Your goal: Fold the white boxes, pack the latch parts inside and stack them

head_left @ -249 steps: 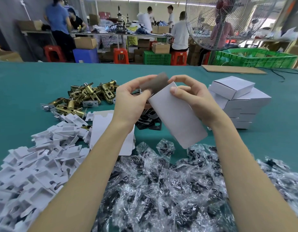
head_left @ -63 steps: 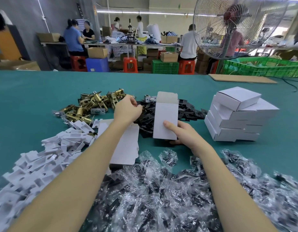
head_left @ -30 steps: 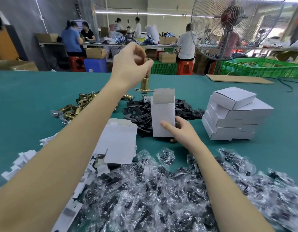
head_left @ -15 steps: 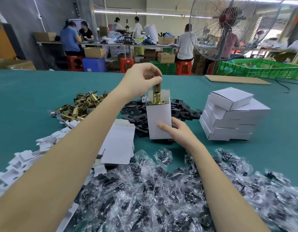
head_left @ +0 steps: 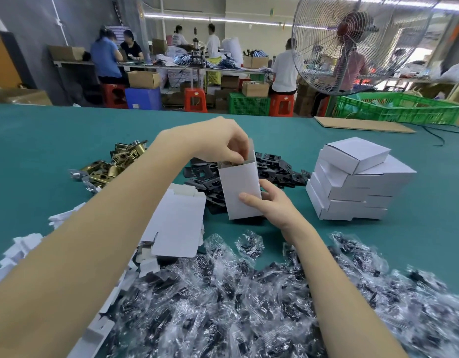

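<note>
An upright white box (head_left: 240, 192) is steadied on the green desk (head_left: 42, 140) by the right hand (head_left: 268, 202), thumb and fingers wrapped round it. The left hand (head_left: 223, 143) is curled at its open top; what it pinches cannot be told. No writing is legible.

Left hand (head_left: 220, 143): your arm reaches forward, fingers curled, tips down, grip unclear.
Right hand (head_left: 268, 202): your thumb and fingers clasp box.
</note>
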`<state>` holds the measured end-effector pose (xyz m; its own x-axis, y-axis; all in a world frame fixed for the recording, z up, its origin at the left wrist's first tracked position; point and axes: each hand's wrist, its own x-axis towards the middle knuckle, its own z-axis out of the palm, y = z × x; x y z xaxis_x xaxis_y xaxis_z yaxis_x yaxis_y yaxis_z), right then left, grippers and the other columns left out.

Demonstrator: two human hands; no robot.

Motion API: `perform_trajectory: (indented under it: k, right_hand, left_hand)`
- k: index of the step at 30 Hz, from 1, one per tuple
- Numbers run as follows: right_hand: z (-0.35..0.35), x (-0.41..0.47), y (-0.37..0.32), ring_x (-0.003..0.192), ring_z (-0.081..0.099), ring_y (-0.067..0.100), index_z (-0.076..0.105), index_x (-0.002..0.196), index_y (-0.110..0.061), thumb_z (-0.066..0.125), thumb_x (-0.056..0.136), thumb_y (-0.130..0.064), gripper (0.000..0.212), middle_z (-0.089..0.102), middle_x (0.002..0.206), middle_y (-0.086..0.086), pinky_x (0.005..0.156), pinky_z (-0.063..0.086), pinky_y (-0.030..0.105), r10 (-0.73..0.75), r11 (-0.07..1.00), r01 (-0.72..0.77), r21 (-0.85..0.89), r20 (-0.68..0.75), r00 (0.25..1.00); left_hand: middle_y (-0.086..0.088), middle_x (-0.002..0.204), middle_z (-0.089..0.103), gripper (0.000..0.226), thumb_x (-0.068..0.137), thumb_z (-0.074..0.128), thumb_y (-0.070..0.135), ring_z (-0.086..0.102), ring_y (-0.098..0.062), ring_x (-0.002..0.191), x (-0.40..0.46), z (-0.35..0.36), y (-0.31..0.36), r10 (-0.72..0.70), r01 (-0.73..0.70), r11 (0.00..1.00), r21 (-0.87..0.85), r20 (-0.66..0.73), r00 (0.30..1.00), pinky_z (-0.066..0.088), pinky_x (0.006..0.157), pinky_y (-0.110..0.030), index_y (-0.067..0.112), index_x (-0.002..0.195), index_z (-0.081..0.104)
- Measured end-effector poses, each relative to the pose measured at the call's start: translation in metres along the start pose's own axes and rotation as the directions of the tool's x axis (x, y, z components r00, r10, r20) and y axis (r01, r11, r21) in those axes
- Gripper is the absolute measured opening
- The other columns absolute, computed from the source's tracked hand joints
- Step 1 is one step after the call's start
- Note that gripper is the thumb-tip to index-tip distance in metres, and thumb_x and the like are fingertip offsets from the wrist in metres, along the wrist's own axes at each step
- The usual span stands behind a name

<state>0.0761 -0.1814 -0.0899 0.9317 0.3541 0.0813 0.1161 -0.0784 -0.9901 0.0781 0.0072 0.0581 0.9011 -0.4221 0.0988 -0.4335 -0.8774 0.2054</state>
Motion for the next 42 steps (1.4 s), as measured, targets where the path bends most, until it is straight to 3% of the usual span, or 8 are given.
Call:
perform_trajectory:
  k: [8,11,15,18,22,25,33,42]
  right_hand:
    - [0.001,-0.001,-0.002,0.095,0.074,0.007,0.065,0.12,-0.032,0.079,0.089,-0.033,0.033,0.078,0.103,-0.009,0.073,0.054,0.015,0.015,1.0,-0.015,-0.002,0.006,1.0]
    - [0.0,0.0,-0.001,0.096,0.074,0.01,0.065,0.119,-0.031,0.08,0.088,-0.033,0.034,0.079,0.103,-0.008,0.079,0.056,0.023,0.023,1.0,-0.023,-0.003,-0.009,1.0]
    - [-0.001,0.001,0.0,0.102,0.074,0.017,0.065,0.119,-0.029,0.081,0.087,-0.027,0.035,0.078,0.107,-0.003,0.091,0.059,0.04,0.016,0.999,-0.013,0.043,-0.063,0.998]
    - [-0.005,0.002,-0.002,0.106,0.073,0.023,0.064,0.118,-0.029,0.079,0.087,-0.018,0.036,0.076,0.112,0.002,0.092,0.06,0.044,0.004,0.994,0.012,0.111,-0.14,0.99]
    - [-0.012,-0.001,-0.013,0.098,0.072,0.02,0.064,0.12,-0.028,0.077,0.085,-0.017,0.038,0.077,0.109,0.001,0.07,0.058,0.03,0.005,0.987,0.017,0.162,-0.134,0.991]
    - [-0.019,-0.008,-0.025,0.094,0.074,0.015,0.065,0.122,-0.028,0.077,0.079,-0.026,0.044,0.077,0.111,-0.001,0.073,0.061,0.034,0.017,0.994,-0.01,0.113,-0.058,0.998]
    - [-0.026,-0.016,-0.039,0.116,0.066,0.024,0.063,0.126,-0.027,0.068,0.096,-0.024,0.031,0.071,0.122,0.002,0.103,0.05,0.052,0.16,0.977,-0.159,-0.144,0.0,0.987]
    - [-0.035,-0.018,-0.072,0.107,0.067,0.016,0.064,0.124,-0.025,0.07,0.095,-0.033,0.03,0.071,0.112,-0.004,0.089,0.051,0.036,0.018,0.926,-0.091,-0.366,-0.199,0.98]
  left_hand:
    - [-0.005,0.081,0.065,0.036,0.106,0.047,0.033,0.056,-0.024,0.077,-0.012,0.018,0.004,-0.049,0.043,0.991,0.123,0.041,0.998,0.043,0.069,-0.033,0.009,0.087,0.067]
    - [0.001,0.105,0.068,0.028,0.103,0.055,0.04,0.06,-0.018,0.097,-0.018,0.033,0.007,-0.014,0.007,0.999,-0.044,-0.16,0.987,0.044,0.084,-0.029,0.017,0.109,0.069]
    - [-0.001,0.13,0.055,0.042,0.097,0.066,0.028,0.049,-0.016,0.123,-0.026,0.067,0.022,-0.315,-0.057,0.873,-0.485,-0.648,0.693,0.038,0.105,-0.028,0.013,0.133,0.052]
    - [-0.004,0.129,0.053,0.054,0.095,0.068,0.037,0.053,-0.021,0.12,-0.022,0.09,0.035,-0.616,0.065,0.609,-0.79,-0.42,0.666,0.043,0.102,-0.033,0.011,0.137,0.044]
    - [0.002,0.119,0.061,0.06,0.094,0.069,0.044,0.063,-0.013,0.106,-0.023,0.124,0.052,-0.59,0.092,0.387,-0.917,-0.17,0.789,0.053,0.086,-0.03,0.022,0.14,0.038]
    - [0.001,0.115,0.066,0.041,0.095,0.066,0.045,0.066,-0.018,0.107,-0.025,0.139,0.056,-0.56,0.048,0.166,-0.985,-0.054,0.827,0.055,0.096,-0.04,0.027,0.128,0.049]
    - [-0.006,0.121,0.066,0.022,0.1,0.063,0.032,0.066,-0.021,0.107,-0.031,0.147,0.061,-0.539,0.035,-0.146,-0.989,0.109,0.836,0.061,0.083,-0.037,0.022,0.118,0.056]
    - [-0.01,0.127,0.062,0.033,0.101,0.061,0.028,0.063,-0.023,0.105,-0.033,0.143,0.06,-0.547,0.093,-0.231,-0.968,0.209,0.811,0.059,0.092,-0.045,0.014,0.128,0.051]
